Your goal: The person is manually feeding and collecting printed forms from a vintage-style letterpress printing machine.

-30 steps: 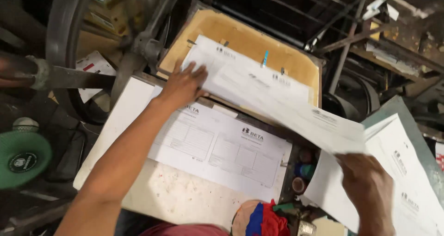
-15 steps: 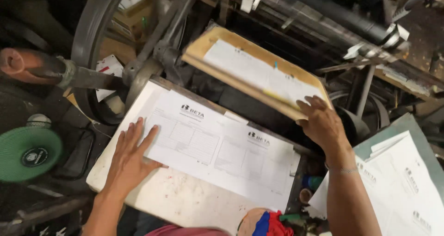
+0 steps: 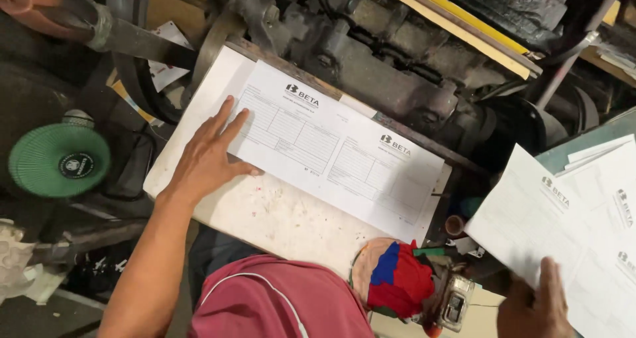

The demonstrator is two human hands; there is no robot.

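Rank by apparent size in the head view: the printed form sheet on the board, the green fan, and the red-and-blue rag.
1. Printed form sheet, clearly largest.
2. Green fan.
3. Red-and-blue rag, slightly smaller than the fan, though it's bunched up, so that's unsure.

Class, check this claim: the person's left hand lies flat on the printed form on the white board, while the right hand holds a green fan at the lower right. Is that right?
Not quite. The left hand does lie flat on the printed form on the white board, but the right hand holds a loose printed sheet, not a fan. The green fan sits untouched at far left. The head view shows it.
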